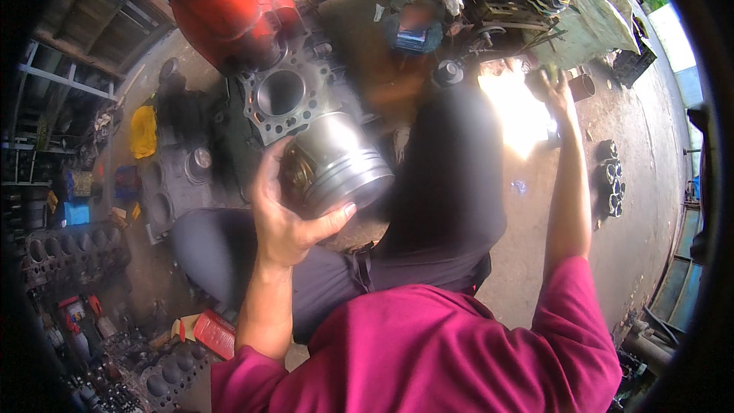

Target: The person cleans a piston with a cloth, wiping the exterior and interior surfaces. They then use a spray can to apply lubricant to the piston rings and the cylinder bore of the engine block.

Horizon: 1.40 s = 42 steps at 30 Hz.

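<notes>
Left of centre in the frame, a silver metal piston (336, 154) sits in the left hand (284, 223), tilted, its grooved end pointing down and slightly right. The smooth skirt shines brightly; the side toward the palm looks darker, brownish.

No readable words, numbers or signs, red box (215, 333) with markings too small to read

A plain magenta shirt (413, 352) fills 6 o'clock, its short left sleeve (243, 381) at 7 o'clock and right sleeve (575, 313) at 4 o'clock. Dark grey trousers (447, 199) show at 8 and 3 o'clock. The left hand (281, 228) at 8 o'clock and right hand (559, 92) at 2 o'clock are bare.
</notes>
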Each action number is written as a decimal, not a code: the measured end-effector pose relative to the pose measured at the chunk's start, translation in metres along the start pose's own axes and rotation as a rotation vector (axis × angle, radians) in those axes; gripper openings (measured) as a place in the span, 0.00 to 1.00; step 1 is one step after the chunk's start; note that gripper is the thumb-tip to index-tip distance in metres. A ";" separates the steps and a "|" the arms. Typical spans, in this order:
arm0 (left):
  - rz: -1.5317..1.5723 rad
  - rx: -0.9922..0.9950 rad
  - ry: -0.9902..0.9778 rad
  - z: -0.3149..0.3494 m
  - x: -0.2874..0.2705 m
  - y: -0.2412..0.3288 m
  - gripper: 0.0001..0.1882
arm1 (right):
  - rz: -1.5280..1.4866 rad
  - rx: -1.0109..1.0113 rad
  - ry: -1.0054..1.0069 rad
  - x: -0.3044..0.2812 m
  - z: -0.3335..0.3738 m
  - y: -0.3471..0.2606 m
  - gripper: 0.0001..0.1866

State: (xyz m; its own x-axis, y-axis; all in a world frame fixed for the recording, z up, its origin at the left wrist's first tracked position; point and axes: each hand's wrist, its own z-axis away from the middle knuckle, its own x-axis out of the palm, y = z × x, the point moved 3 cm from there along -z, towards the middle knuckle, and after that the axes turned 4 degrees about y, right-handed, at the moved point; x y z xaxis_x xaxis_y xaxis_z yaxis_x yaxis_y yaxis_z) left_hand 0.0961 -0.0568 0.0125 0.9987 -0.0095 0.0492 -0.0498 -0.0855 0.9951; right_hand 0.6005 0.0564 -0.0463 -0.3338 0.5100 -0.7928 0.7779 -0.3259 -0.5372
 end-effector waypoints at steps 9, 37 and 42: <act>0.587 -0.373 -0.037 -0.014 0.013 -0.008 0.42 | -0.952 -0.248 -0.460 -0.041 0.097 -0.142 0.28; 0.850 -0.224 -0.569 0.034 0.022 -0.002 0.46 | -1.272 -0.415 -1.429 -0.034 0.204 -0.211 0.26; 0.842 -0.293 -0.647 0.035 0.029 0.004 0.42 | -1.382 -0.587 -1.526 -0.038 0.201 -0.218 0.28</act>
State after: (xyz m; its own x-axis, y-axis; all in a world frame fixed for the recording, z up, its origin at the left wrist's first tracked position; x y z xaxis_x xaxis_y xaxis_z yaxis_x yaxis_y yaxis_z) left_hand 0.1248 -0.0919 0.0147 0.4499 -0.4814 0.7523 -0.6249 0.4321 0.6502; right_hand 0.3370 -0.0516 0.0429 -0.5119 -0.8317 0.2150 -0.3476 -0.0283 -0.9372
